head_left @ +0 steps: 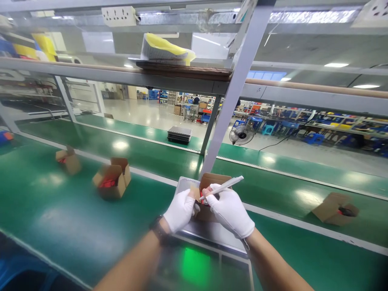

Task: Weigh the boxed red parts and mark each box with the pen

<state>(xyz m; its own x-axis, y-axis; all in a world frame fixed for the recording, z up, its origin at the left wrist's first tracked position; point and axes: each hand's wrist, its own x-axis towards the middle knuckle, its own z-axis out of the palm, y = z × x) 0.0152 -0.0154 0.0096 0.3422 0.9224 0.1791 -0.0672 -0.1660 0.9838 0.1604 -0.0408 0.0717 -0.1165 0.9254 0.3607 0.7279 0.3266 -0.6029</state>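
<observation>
A small brown cardboard box (pixel 214 178) stands with its flaps up on the metal plate of a weighing scale (pixel 228 237). My left hand (pixel 178 211), in a white glove with bare fingertips, pinches the box's left flap (pixel 195 193). My right hand (pixel 232 213), gloved the same way, grips a white pen (pixel 228 184), its tip pointing left at that flap. Something red shows inside the box between my hands, but they hide most of it. Below them the scale's display (pixel 195 264) glows green and is too blurred to read.
On the green conveyor belt (pixel 145 210), two open boxes, a nearer one (pixel 123 186) and a farther one (pixel 72 162), hold red things. Another open box (pixel 325 210) lies right. A slanted white post (pixel 226 93) rises behind the scale. Beyond are a second scale (pixel 179 135) and a fan (pixel 241 134).
</observation>
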